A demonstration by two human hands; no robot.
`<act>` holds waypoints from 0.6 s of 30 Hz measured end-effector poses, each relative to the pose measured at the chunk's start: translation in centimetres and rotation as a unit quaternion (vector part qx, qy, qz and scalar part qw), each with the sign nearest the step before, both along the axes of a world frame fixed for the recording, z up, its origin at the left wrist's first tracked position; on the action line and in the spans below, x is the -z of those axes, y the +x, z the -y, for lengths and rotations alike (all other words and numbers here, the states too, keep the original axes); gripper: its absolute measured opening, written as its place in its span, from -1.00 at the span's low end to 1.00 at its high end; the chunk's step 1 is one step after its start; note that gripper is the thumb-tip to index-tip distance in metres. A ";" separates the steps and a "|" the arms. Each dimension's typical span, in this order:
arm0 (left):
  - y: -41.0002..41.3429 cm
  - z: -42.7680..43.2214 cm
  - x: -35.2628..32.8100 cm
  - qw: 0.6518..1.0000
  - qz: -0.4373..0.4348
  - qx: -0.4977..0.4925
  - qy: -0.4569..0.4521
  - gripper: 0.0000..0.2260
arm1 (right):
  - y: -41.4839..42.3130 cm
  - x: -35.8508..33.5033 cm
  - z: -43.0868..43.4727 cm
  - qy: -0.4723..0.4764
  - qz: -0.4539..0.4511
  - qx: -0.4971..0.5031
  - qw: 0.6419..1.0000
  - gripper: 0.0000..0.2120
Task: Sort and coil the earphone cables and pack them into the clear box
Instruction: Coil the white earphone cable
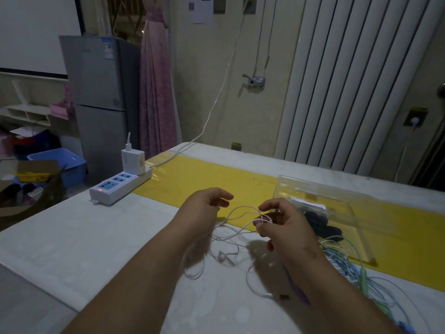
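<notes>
Seen from the head camera, a pale white tabletop [96,237] fills the lower frame, crossed from centre to right edge by a glossy yellow strip [204,179]. At centre, the right hand [284,225] pinches a thin white earphone cable [240,210] between thumb and forefinger. The cable's loops run left to the left hand [202,208], whose fingers are half curled. Whether that hand grips the cable I cannot tell. More of the cable trails on the table below both hands. Right of centre, a clear plastic box [337,196] lies on the strip with dark earphones [317,218] inside. A tangle of blue and green cables [346,256] lies just below it. A white power strip [120,186] sits left of centre. Behind it stand a grey fridge [101,92], a pink curtain [154,92] and, at upper right, a white ribbed radiator [349,80].
</notes>
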State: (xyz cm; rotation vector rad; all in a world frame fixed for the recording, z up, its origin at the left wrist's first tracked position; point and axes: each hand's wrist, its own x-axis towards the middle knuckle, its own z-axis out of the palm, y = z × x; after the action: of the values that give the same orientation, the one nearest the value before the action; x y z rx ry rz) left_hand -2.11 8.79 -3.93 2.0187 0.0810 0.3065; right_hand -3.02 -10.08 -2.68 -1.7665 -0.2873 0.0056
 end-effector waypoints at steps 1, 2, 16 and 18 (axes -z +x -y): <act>0.1 -0.1 0.2 1.000 -0.013 0.001 0.001 -0.62 | 0.1 0.1 0.0 -0.004 0.005 -0.002 1.000 -0.77; 0.1 -0.1 0.3 1.000 -0.027 0.002 0.005 -0.63 | 0.1 0.1 0.0 -0.006 0.009 -0.004 1.000 -0.78; 0.0 -0.1 0.5 0.977 -0.049 0.012 0.206 -0.86 | 0.8 0.8 -0.2 -0.007 0.034 0.011 0.999 -0.74; -0.1 -0.2 0.5 0.982 -0.041 -0.013 0.186 -0.90 | 0.8 0.8 -0.1 -0.003 0.032 0.016 0.999 -0.76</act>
State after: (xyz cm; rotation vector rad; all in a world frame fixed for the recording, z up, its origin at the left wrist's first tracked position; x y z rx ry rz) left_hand -2.20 9.03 -4.40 2.4027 0.1068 0.2694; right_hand -2.22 -9.93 -3.53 -1.7798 -0.3064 -0.0737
